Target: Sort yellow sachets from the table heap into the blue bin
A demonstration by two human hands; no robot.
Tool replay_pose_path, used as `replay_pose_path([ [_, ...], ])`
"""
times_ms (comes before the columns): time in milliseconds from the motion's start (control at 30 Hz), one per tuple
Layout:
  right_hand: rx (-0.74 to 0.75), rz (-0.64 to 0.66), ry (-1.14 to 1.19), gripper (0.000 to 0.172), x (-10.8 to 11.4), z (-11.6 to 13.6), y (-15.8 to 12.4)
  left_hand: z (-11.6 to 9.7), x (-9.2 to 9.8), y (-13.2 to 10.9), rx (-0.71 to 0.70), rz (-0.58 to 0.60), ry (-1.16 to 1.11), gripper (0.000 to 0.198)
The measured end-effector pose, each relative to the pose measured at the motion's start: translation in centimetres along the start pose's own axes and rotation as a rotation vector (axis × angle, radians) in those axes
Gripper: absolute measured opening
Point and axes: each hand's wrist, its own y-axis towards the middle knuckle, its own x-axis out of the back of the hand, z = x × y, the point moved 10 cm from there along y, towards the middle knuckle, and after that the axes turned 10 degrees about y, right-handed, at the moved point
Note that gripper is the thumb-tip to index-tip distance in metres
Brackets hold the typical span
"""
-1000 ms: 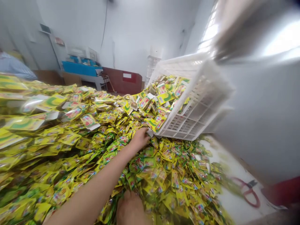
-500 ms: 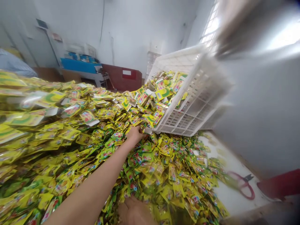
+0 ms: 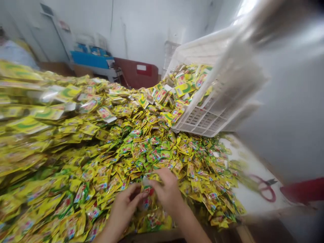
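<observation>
A huge heap of small yellow-green sachets (image 3: 106,141) covers the table. My left hand (image 3: 124,206) and my right hand (image 3: 165,189) are low at the near edge of the heap, close together, fingers curled into the sachets. Between their fingertips sits a sachet (image 3: 148,184) that both hands pinch. A white plastic crate (image 3: 217,101) lies tipped on its side at the back right, with more sachets spilling out of it onto the pile.
Red-handled scissors (image 3: 264,189) lie on the white tabletop at the right. A grey wall rises at the right. A blue machine (image 3: 88,59) and a dark red cabinet (image 3: 138,72) stand at the back. A person's shoulder (image 3: 14,52) shows at far left.
My left hand has pulled back from the crate's lip to the near edge of the pile and joined my right hand. The camera has tilted and blurred slightly.
</observation>
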Motion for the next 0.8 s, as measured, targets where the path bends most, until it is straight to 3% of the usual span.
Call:
replay_pose_path([
  [100, -0.015, 0.195, -0.182, 0.017, -2.6, -0.4, -1.2, 1.6, -0.4, -1.5, 0.010, -0.059, 0.012, 0.022],
  [333, -0.091, 0.556, -0.360, 0.015, -4.4, 0.7, -2.3, 2.7, -1.8, -3.5, 0.056, -0.013, -0.261, 0.030],
  [500, -0.095, 0.524, -0.432, 0.021, -5.2, 1.0, -2.5, 2.7, -2.2, -4.2, 0.030, 0.003, -0.325, 0.027],
  [633, -0.067, 0.596, -0.581, 0.010, -6.5, 0.7, -3.5, 2.4, -2.6, -4.5, -0.014, 0.039, -0.410, 0.026],
  [700, -0.063, 0.624, -0.546, 0.010, -6.4, 0.9, -3.7, 2.1, -2.7, -4.5, -0.022, 0.064, -0.443, 0.023],
  [800, -0.062, 0.563, -0.356, 0.023, -5.0, 1.7, -2.9, 2.4, -2.2, -4.5, 0.008, 0.053, -0.470, 0.019],
])
